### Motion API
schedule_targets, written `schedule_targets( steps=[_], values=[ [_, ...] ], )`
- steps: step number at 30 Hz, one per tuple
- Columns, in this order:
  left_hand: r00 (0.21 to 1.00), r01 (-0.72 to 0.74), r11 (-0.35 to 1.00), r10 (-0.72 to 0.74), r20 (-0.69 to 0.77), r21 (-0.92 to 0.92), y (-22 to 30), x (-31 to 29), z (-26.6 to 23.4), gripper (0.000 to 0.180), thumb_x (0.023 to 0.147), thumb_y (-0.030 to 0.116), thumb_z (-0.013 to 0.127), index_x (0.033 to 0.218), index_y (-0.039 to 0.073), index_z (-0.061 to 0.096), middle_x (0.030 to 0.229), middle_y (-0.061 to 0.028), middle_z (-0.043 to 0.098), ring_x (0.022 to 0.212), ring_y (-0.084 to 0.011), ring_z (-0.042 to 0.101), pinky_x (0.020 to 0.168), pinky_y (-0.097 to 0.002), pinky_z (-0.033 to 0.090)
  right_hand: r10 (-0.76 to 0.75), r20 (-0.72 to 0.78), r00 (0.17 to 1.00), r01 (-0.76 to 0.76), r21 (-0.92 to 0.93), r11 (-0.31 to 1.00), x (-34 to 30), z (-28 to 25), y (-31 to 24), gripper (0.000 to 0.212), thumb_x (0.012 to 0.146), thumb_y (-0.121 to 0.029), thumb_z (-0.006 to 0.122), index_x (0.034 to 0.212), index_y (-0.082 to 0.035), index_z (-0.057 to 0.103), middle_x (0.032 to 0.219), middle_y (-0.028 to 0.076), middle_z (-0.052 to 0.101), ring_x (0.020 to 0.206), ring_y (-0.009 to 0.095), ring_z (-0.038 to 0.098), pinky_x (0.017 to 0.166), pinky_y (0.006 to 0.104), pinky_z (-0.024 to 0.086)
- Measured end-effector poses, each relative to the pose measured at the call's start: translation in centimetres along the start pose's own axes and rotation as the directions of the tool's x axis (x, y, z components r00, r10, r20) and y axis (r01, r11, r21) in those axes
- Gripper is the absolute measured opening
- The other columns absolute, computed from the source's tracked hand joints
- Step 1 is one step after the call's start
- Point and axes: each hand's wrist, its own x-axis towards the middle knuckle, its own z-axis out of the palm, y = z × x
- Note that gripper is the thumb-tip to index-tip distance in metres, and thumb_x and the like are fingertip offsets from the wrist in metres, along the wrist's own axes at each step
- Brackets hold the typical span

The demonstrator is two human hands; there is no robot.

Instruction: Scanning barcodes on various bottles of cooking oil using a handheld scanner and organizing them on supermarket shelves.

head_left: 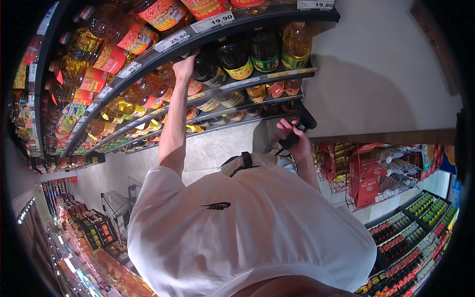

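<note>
My left hand (185, 66) reaches up under the front edge of a shelf, among large oil bottles. Beside it on the right is a dark bottle (207, 69); on the left are bottles of amber oil (166, 74). The shelf edge and bottles hide most of its fingers, so its grip cannot be made out. Lower and to the right, my right hand (295, 140) is closed around a black handheld device (306, 118), held in front of the shelf's right end. Some of its fingertips stick out to the left.
Shelves of bottled oil (148, 96) curve along the front and left, with price tags on their edges. A pale wall (366, 84) stands right of them. Red wire racks (366, 180) hold packages at right. A shopping cart (116, 208) stands on tiled floor (208, 148) at left.
</note>
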Motion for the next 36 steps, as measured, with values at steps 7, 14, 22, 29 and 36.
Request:
schedule_targets(
  steps=[7,14,22,29,36],
  values=[
    [0.995,-0.085,0.994,0.089,0.048,-0.065,-0.2,0.2,0.3,0.083,0.075,0.044,0.082,0.138,0.000,0.050,0.136,-0.0179,0.056,0.123,-0.0282,0.054,0.103,-0.0356,0.039,-0.010,-0.004,1.000,0.010,-0.014,1.000,0.6,-1.0,-0.9,0.028,0.090,-0.019,0.063,0.117,-0.021,0.057,0.137,0.010,0.056,0.131,0.028,0.049,0.105,0.0605,0.038],
    [0.734,-0.532,0.795,0.604,-0.310,0.290,3.3,-7.0,3.0,0.059,0.077,0.029,0.081,0.115,-0.007,0.056,0.117,-0.0250,0.054,0.112,-0.0414,0.048,0.100,-0.0481,0.037,0.000,-0.040,0.999,-0.001,-0.036,0.999,1.3,-0.7,-1.5,0.027,0.090,-0.018,0.064,0.117,-0.021,0.057,0.133,0.009,0.059,0.130,0.029,0.050,0.105,0.0590,0.039],
    [0.934,-0.237,0.940,0.290,0.207,-0.247,8.8,-4.7,7.0,0.056,0.080,0.039,0.078,0.118,0.000,0.065,0.118,-0.0130,0.068,0.111,-0.0220,0.061,0.096,-0.0327,0.044,0.057,-0.041,0.998,-0.061,-0.095,0.994,1.8,0.2,-1.7,0.027,0.089,-0.018,0.064,0.115,-0.021,0.057,0.132,0.009,0.060,0.131,0.029,0.048,0.106,0.0503,0.040],
    [0.951,-0.074,0.977,0.008,0.309,0.201,6.2,-3.1,8.0,0.059,0.080,0.045,0.074,0.117,-0.001,0.068,0.118,-0.0144,0.069,0.112,-0.0223,0.062,0.096,-0.0323,0.044,0.005,-0.052,0.999,-0.008,-0.050,0.999,1.1,-0.5,-1.1,0.030,0.089,-0.018,0.065,0.117,-0.019,0.056,0.135,0.011,0.057,0.132,0.032,0.047,0.106,0.0519,0.039],
    [0.994,-0.106,0.993,0.104,-0.033,-0.045,5.5,-7.5,7.5,0.051,0.075,0.041,0.078,0.100,0.000,0.062,0.095,-0.0146,0.065,0.088,-0.0217,0.060,0.086,-0.0339,0.047,0.014,-0.053,0.999,-0.018,-0.073,0.997,1.7,0.7,-1.8,0.028,0.088,-0.016,0.064,0.114,-0.018,0.056,0.128,0.010,0.062,0.128,0.029,0.051,0.104,0.0498,0.042]
  ],
)
